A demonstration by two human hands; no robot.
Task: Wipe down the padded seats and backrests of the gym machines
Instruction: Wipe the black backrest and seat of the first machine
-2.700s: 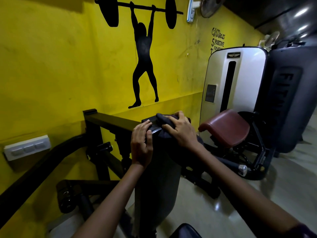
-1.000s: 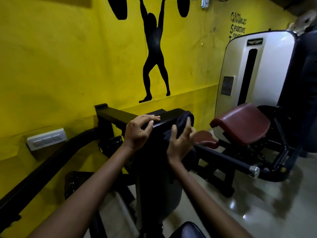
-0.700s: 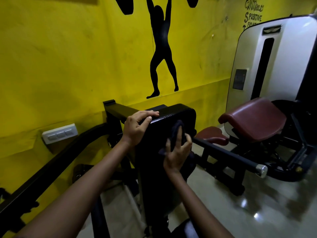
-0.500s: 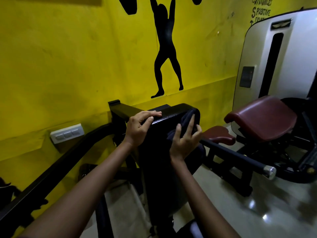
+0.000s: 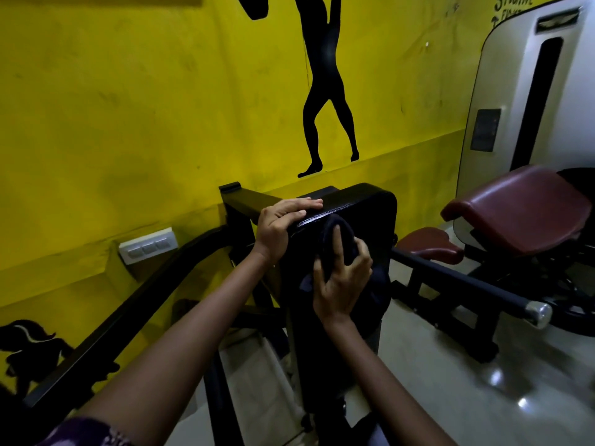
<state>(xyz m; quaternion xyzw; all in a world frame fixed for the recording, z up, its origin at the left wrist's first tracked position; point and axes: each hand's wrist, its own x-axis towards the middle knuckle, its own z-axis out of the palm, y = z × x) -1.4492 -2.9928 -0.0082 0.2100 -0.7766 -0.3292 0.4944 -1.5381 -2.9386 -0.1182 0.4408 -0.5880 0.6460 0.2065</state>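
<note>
Pressing a dark cloth [image 5: 338, 244] against the black backrest [image 5: 370, 217], my right hand [image 5: 341, 281] has its grip clamped on the cloth. My left hand [image 5: 280, 223] curls over the backrest's top left edge

The right hand [image 5: 342, 278] now presses the dark cloth [image 5: 336, 244] lower on the face of the black backrest pad [image 5: 370, 214], down from its top corner half a second ago, fingers spread over the bunched fabric.
</note>
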